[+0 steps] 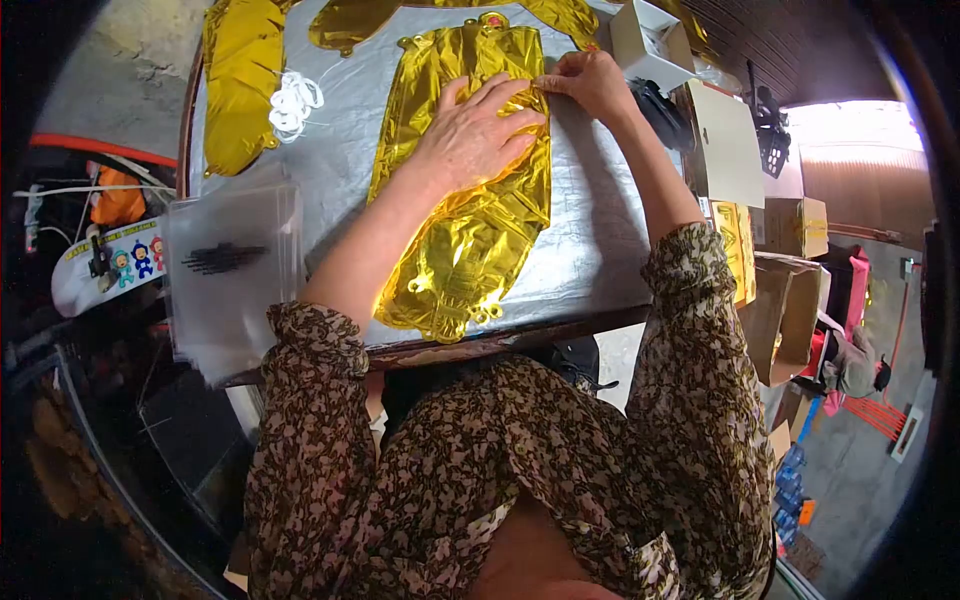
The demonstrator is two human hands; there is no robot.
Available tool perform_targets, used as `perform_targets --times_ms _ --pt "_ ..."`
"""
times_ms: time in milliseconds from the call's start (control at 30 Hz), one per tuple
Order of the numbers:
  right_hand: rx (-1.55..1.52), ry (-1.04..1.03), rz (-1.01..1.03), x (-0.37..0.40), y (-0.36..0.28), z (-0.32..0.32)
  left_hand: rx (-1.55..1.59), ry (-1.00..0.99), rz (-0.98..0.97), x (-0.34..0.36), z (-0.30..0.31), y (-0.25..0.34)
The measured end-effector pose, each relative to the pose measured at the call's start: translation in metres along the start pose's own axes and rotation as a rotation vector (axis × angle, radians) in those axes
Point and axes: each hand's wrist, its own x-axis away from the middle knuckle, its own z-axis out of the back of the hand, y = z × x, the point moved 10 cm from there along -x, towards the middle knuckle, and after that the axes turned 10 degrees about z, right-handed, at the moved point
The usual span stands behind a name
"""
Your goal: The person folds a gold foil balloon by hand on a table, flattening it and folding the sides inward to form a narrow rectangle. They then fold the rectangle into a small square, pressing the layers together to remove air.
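Observation:
A shiny gold foil balloon (460,260), deflated and flat, lies lengthwise on the silvery covered table (590,240). My left hand (478,138) rests on its upper half, palm down with fingers spread. At the balloon's upper right edge, my right hand (592,85) has thumb and fingertips pinched together on the foil. Small round tabs stick out at both ends of the balloon, and a spot of red shows at the far end. What exactly sits between the right fingertips is too small to make out beyond the foil edge.
More gold foil balloons (240,90) lie at the table's left and far edge. White cord (295,103) is bundled near the left. Clear plastic bags (230,270) overhang the left corner. A white box (650,45) and a black object (660,115) stand right, with cardboard boxes (780,310) beyond.

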Motion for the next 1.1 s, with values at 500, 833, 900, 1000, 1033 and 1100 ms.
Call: perform_targets --times_ms 500,833,900,1000,1033,1100 --pt "0.369 0.198 -0.224 -0.055 0.045 0.026 0.028 -0.003 -0.004 0.0 -0.002 0.0" --pt "0.199 0.094 -0.171 -0.03 0.042 0.011 -0.025 -0.017 -0.005 -0.003 0.0 0.001" --pt "0.168 0.062 -0.113 -0.007 0.026 0.005 -0.007 -0.032 0.036 -0.005 -0.001 -0.004" --pt "0.356 0.009 -0.094 0.018 0.012 0.004 -0.022 -0.009 0.056 -0.007 -0.002 -0.007" --pt "0.357 0.012 -0.098 0.026 0.01 0.002 -0.043 -0.025 0.052 -0.007 -0.004 -0.007" --pt "0.407 0.101 -0.128 0.043 0.004 0.007 -0.081 -0.032 0.029 -0.008 -0.008 -0.007"
